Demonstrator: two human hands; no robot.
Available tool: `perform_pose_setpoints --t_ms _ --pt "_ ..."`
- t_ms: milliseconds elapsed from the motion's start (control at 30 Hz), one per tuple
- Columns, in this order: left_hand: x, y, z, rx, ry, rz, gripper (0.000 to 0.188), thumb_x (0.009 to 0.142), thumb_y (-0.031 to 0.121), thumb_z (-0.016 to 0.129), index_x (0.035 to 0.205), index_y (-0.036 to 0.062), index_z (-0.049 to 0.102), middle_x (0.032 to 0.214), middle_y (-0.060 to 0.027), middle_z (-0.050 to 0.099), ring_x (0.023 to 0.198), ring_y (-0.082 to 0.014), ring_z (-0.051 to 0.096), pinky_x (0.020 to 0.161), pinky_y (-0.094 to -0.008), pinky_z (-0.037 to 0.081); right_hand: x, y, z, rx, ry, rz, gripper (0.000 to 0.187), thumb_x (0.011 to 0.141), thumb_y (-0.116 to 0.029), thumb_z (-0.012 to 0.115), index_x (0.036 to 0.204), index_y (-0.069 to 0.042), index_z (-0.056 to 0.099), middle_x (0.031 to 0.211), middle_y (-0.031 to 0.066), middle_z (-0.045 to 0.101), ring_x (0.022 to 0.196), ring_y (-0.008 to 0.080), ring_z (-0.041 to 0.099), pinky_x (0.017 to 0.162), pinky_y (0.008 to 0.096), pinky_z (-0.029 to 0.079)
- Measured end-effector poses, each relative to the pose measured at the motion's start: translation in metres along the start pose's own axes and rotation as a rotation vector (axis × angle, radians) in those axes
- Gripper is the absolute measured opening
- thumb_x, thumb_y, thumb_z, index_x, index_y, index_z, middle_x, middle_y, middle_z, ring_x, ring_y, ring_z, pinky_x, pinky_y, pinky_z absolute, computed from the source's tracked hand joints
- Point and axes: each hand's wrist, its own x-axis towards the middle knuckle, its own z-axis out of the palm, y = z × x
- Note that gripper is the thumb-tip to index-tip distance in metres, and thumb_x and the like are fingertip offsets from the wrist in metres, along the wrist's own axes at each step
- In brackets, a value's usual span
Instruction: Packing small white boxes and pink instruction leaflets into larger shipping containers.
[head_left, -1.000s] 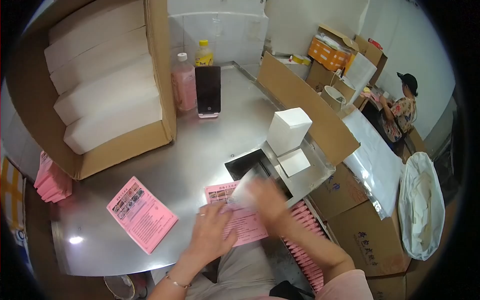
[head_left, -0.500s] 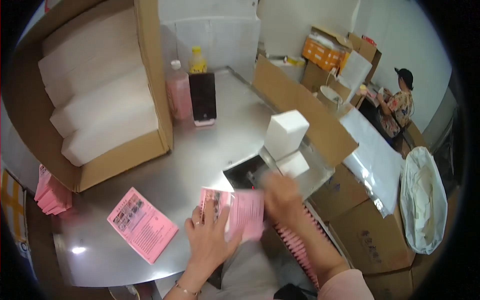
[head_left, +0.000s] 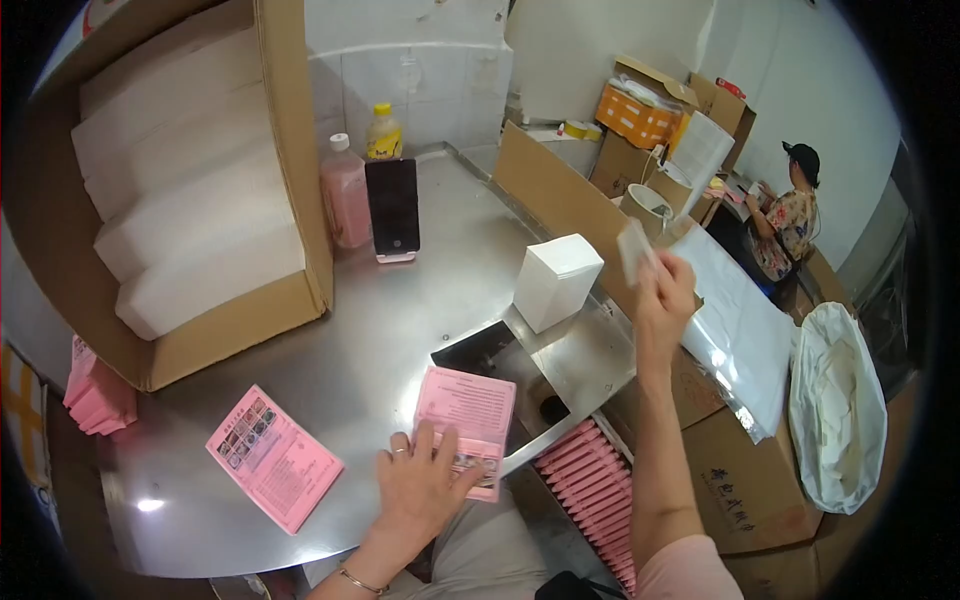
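Observation:
My left hand point(head_left: 425, 478) lies with its fingers spread flat on a pink printed packet point(head_left: 468, 405) at the table's near edge, beside a dark rectangular opening. My right hand point(head_left: 664, 290) is raised at the right, closed on a pale flat piece point(head_left: 634, 252) that is blurred and tilted up. Below and left of it, a white paper block point(head_left: 558, 282) stands upright behind the opening. Another pink printed packet point(head_left: 275, 457) lies flat to the left of my left hand.
A carton point(head_left: 235, 335) of white paper stacks stands at left. Behind are a phone point(head_left: 393, 210) and two bottles. Pink packets point(head_left: 590, 490) stand in a row below the table's right edge. A cardboard flap point(head_left: 560, 195) borders the table; a person point(head_left: 790, 215) sits far right.
My right hand has risen away from the pink packet, with the pale piece in it. The packet under my left hand is turned differently. The low white block beside the upright one is gone.

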Motion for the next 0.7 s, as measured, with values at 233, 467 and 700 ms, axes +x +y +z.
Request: perform_pose_setpoints --t_ms 233,467,700 --pt "0.008 0.004 0.015 -0.102 0.103 -0.004 0.044 0.084 0.046 0.07 0.108 0.0086 0.065 0.102 -0.0142 0.055 0.078 -0.0292 0.049 0.066 -0.0399 0.036 0.014 0.018 0.053 -0.415 -0.464 -0.462 0.016 0.084 -0.014 0.068 0.095 -0.008 0.078 0.096 0.0114 0.064 0.098 0.0306 0.059 0.086 0.0413 0.048" --pt "0.006 0.004 0.006 -0.18 -0.028 -0.051 0.049 0.082 0.04 0.075 0.114 0.0051 0.064 0.114 -0.0214 0.053 0.093 -0.0347 0.049 0.076 -0.0435 0.039 0.0 0.028 0.062 -0.308 -0.534 -0.351 0.018 0.086 -0.021 0.067 0.09 -0.006 0.076 0.091 0.0119 0.061 0.087 0.031 0.058 0.072 0.0461 0.049" --pt "0.01 0.005 0.011 -0.126 0.108 0.009 0.041 0.085 0.041 0.07 0.108 0.0067 0.064 0.106 -0.0181 0.056 0.079 -0.0306 0.049 0.067 -0.0416 0.036 0.0 0.032 0.063 -0.28 -0.593 -0.208 0.019 0.085 -0.015 0.064 0.093 -0.003 0.075 0.096 0.017 0.062 0.094 0.0345 0.059 0.083 0.0441 0.05"
